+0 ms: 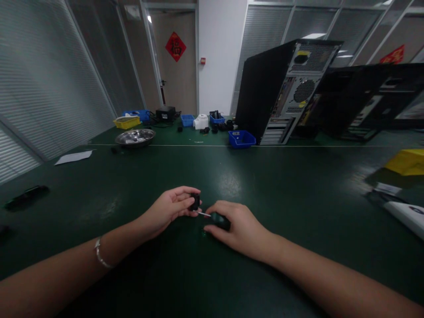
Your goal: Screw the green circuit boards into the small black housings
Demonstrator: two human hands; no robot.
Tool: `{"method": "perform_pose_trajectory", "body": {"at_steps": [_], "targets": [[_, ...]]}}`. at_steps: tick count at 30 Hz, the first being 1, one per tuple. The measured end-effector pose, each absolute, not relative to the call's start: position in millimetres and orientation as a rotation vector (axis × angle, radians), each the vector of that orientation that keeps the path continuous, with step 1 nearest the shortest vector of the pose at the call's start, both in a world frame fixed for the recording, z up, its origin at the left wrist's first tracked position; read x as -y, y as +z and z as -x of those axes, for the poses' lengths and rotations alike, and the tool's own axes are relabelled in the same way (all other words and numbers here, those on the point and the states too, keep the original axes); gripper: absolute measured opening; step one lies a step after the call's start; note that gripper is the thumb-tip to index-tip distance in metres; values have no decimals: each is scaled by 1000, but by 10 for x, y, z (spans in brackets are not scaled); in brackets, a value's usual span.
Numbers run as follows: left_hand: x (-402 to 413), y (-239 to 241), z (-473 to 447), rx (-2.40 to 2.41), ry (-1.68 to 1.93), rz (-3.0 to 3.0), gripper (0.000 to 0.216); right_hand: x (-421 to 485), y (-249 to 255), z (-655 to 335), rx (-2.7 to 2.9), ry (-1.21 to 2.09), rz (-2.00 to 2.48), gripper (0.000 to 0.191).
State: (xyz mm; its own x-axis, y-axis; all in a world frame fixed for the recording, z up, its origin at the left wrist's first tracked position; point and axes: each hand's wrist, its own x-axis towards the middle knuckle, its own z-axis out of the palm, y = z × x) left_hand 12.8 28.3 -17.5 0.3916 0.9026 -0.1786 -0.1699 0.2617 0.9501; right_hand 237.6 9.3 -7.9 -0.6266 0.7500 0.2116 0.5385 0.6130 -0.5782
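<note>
Between the thumb and fingers of my left hand (177, 205) is a small black block-shaped part (195, 202), held just above the table. My right hand (236, 223) is closed on a screwdriver (220, 221) with a dark handle. Its thin metal shaft points left, and the tip reaches the lower edge of the black part. Whether the tip sits in a screw, I cannot tell. A small greenish glint shows on the table below the handle.
A metal bowl (135, 138), a paper sheet (73, 157) and a blue bin (241, 139) stand farther back on the green table (159, 172). Behind the bin rises a computer tower (265, 84). At left lies a black tool-like object (28, 195); at right, a yellow bin (407, 162).
</note>
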Motion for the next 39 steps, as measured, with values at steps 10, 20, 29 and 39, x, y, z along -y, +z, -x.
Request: {"method": "perform_pose_trajectory", "body": {"at_steps": [10, 20, 29, 39], "targets": [[-275, -166, -120, -861, 846, -1043, 26, -59, -97, -2345, 2454, 738, 962, 25], [-207, -164, -163, -769, 746, -1024, 27, -123, -101, -2377, 2031, 757, 882, 6], [-222, -205, -177, -715, 732, -1011, 29, -96, -98, -2340, 1813, 816, 882, 8], [-267, -251, -247, -749, 823, -995, 19, -144, -142, -2337, 1872, 783, 907, 9]]}}
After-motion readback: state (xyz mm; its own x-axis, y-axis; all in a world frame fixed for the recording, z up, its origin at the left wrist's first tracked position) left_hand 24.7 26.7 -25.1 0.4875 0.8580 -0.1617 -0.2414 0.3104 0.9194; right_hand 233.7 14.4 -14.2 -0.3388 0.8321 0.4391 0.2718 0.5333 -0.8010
